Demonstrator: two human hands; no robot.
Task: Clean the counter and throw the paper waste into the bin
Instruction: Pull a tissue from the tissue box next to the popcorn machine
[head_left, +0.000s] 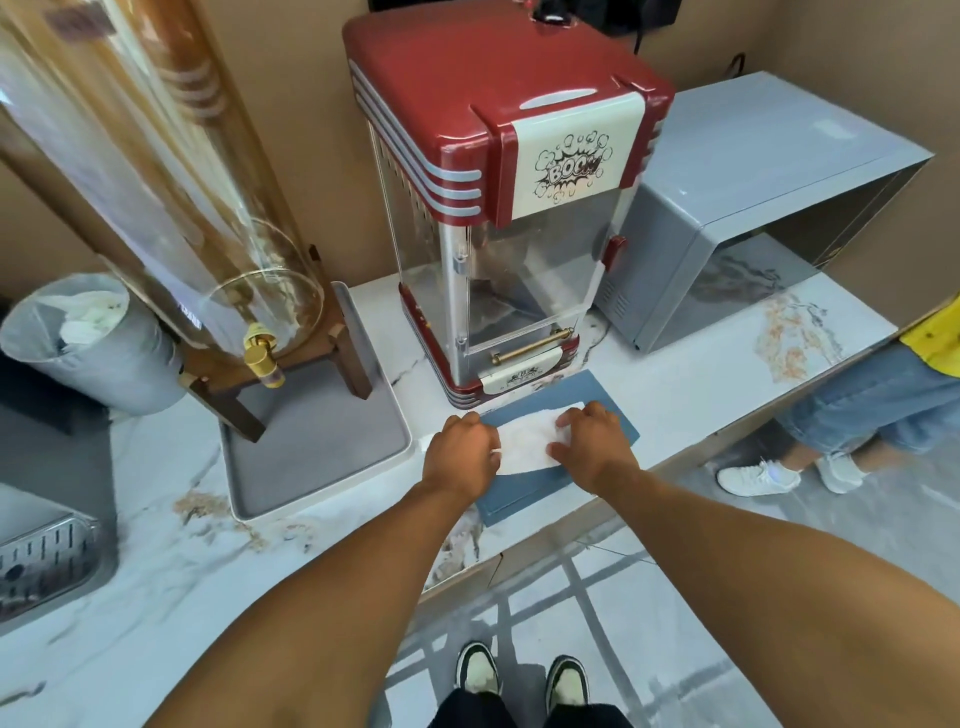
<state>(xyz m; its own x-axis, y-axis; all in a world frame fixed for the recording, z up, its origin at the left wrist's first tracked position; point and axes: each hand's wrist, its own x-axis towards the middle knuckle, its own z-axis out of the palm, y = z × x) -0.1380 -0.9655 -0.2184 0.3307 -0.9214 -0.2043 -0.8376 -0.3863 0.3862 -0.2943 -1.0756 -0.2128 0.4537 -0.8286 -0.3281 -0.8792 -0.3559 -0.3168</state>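
Observation:
A white paper towel lies flat on a blue mat in front of the red popcorn machine. My left hand presses on the towel's left end with fingers curled over it. My right hand rests on its right end, fingers spread and bent onto the paper. A grey bin with a liner and crumpled white paper inside stands at the far left of the marble counter.
A red popcorn machine stands behind the mat. A glass drink dispenser on a wooden stand sits on a grey tray. A grey microwave is at right. A sink is at left. Another person's legs stand right.

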